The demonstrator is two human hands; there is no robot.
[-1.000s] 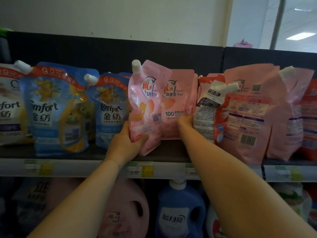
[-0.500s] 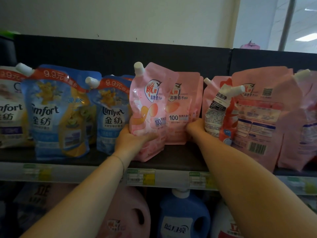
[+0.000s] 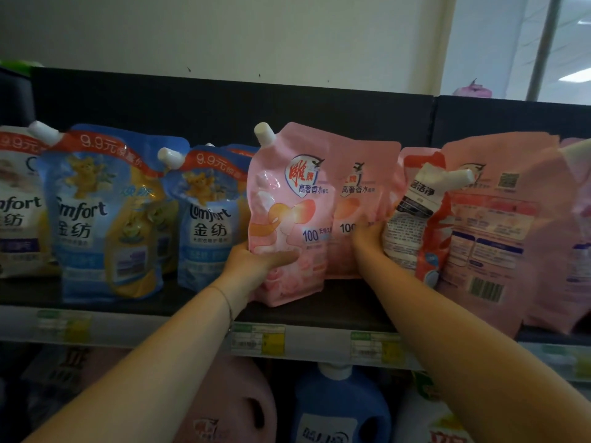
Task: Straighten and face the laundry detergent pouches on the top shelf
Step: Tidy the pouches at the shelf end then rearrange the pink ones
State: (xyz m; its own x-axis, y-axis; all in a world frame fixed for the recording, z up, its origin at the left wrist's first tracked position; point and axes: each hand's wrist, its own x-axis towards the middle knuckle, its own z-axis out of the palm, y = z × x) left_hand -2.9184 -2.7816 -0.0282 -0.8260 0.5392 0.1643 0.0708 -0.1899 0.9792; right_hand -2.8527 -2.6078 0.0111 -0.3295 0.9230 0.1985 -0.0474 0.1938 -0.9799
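Observation:
A pink detergent pouch (image 3: 287,199) with a white spout stands upright at the front of the top shelf (image 3: 345,311), its label facing me. My left hand (image 3: 256,266) grips its lower left side, thumb across the front. Behind it stands a second pink pouch (image 3: 361,187). My right hand (image 3: 367,241) holds the right edge of that second pouch, its fingers hidden between it and a red-and-white pouch (image 3: 419,219) that leans sideways. Further right, a large pink pouch (image 3: 492,225) shows its back with a barcode.
Blue Comfort pouches (image 3: 105,212) fill the shelf's left side, some tilted. Price tags (image 3: 259,340) line the shelf edge. Below stand a pink jug (image 3: 230,407) and a blue jug (image 3: 342,407). A dark back panel closes the shelf.
The front pink pouch has gone from leaning to standing upright. Both hands stay on the pink pouches; my view has shifted slightly left and closer.

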